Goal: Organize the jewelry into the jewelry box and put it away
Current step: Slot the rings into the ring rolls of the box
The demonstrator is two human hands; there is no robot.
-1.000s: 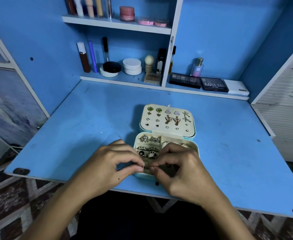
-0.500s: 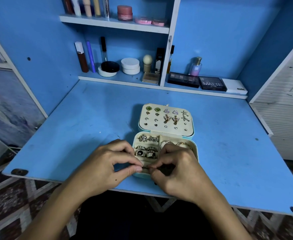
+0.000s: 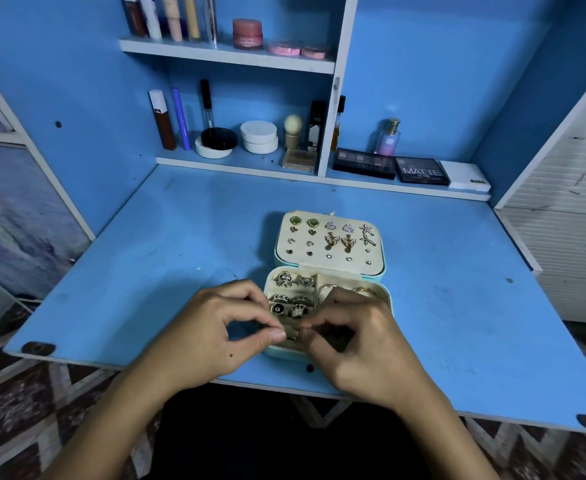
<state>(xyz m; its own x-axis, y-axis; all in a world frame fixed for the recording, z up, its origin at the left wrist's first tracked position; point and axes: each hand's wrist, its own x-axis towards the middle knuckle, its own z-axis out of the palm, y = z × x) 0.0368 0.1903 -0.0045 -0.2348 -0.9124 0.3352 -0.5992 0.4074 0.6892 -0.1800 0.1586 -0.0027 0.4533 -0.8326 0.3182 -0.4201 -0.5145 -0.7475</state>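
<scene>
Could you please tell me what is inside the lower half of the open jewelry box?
In the jewelry box, rings fill the left slots and gold bands lie at right. The left hand and right hand cover the front; what they pinch is too small to tell.

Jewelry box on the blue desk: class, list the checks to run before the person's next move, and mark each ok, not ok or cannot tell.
1. Jewelry box open, lid laid back: ok.
2. Earrings seated in the lid panel: ok.
3. Rings sit in the left slots: ok.
4. Left hand and right hand pinch a small piece over the near edge of the box: ok; what the piece is: cannot tell.
5. Free slot under the hands: cannot tell, hidden.
6. Desk free of loose jewelry: ok where visible.
</scene>
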